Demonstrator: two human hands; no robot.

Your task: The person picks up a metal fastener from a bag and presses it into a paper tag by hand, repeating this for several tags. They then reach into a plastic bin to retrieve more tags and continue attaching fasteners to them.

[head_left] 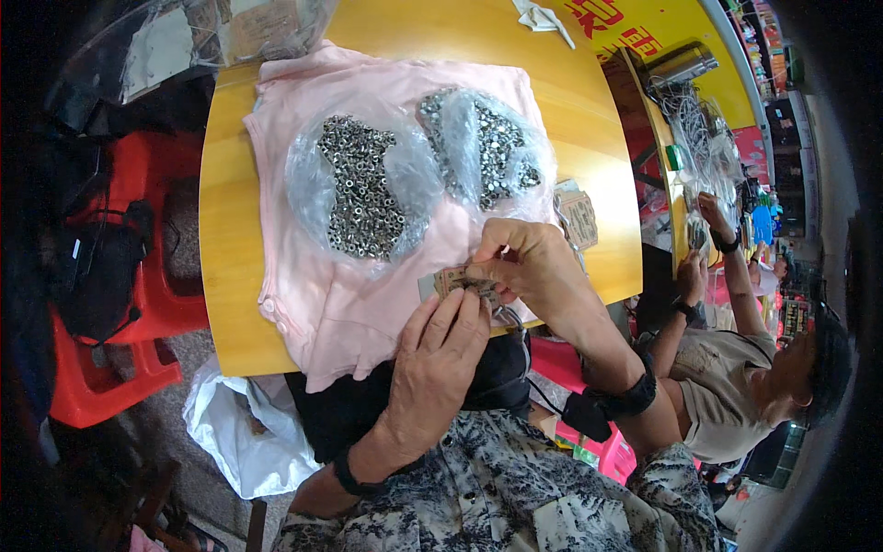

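Just beyond the hands [469, 304], two clear bags of small metal parts [361, 189] [485, 147] lie side by side on the pink cloth [303, 304], blocking a straight reach forward except for the narrow strip of cloth between them. To the right of the hands a stack of small cards [578, 216] sits near the desk [225, 230] edge, and beyond it a co-worker's arms [727, 267] crowd that side, as far as the bent rim shows. Bare desk lies open left of the cloth and far ahead past the bags.
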